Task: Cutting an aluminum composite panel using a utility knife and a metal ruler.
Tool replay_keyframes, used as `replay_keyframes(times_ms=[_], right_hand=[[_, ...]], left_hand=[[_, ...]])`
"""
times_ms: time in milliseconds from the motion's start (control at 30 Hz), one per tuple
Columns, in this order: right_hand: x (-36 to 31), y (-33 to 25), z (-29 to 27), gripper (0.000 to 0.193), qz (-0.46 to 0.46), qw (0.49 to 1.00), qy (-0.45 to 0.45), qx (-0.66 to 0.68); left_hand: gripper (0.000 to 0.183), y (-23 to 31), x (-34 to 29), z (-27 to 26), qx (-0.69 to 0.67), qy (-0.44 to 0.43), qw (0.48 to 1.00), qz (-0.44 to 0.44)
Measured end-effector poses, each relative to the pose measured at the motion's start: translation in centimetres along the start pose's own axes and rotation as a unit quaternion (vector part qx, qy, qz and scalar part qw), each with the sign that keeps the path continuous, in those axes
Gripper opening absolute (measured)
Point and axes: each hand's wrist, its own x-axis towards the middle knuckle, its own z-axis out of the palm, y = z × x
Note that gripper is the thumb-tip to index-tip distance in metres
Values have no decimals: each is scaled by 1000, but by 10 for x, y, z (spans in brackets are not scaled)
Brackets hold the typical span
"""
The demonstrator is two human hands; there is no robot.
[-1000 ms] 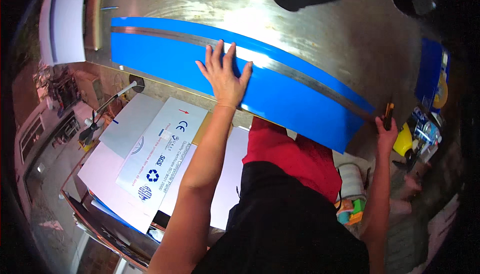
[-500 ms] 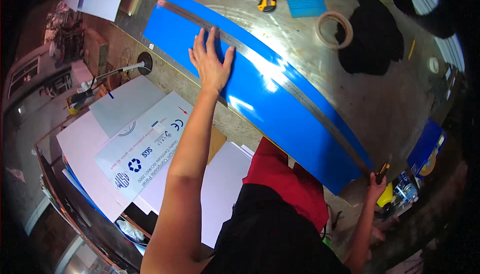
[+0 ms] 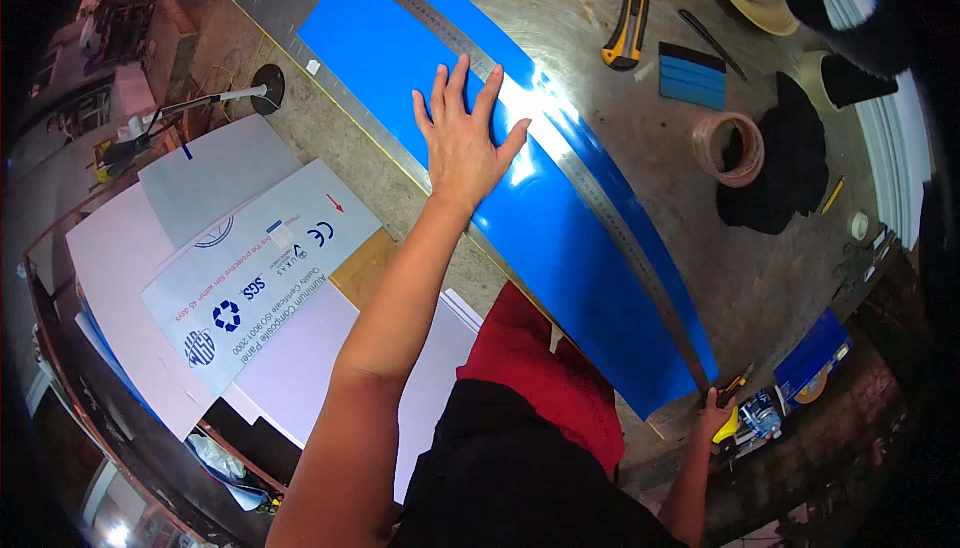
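Observation:
A long blue sheet lies across the metal table, with a steel ruler along its far side. My left hand is open, fingers spread on the sheet, with fingertips at the ruler's near edge. At the ruler's lower right end, my right hand is closed round a small dark and orange tool that looks like a utility knife. The tool's tip is too small to make out. Another utility knife, yellow and black, rests beyond the sheet.
Beyond the sheet lie a blue squeegee, a black pen-like tool, a tape roll and black cloth. A plastic bottle stands near my right hand. Printed panels are stacked left of my left arm.
The view has shifted, so the table things sit farther right and lower. My left hand has slid along the ruler toward the right. My right hand stays at the ruler's end with the tool.

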Motion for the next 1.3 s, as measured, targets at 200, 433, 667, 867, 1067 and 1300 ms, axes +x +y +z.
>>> replay_keyframes(times_ms=[200, 433, 667, 867, 1067, 1300], right_hand=[[4, -2, -3, 63, -10, 1000, -18, 21], [1, -4, -6, 55, -33, 999, -23, -12], [4, -2, -11, 80, 19, 999, -17, -27], [3, -4, -7, 70, 11, 999, -20, -31], [8, 6, -7, 46, -26, 999, -35, 0], [3, -3, -9, 39, -22, 999, -47, 14]], left_hand=[[67, 3, 3, -4, 7, -16, 1000, 1], [62, 5, 4, -5, 8, -17, 1000, 3], [62, 5, 4, -3, 3, -12, 1000, 7], [62, 4, 3, -2, 3, -4, 1000, 8], [62, 2, 3, -4, 3, 2, 1000, 9], [64, 2, 1, -1, 5, -6, 1000, 7]])
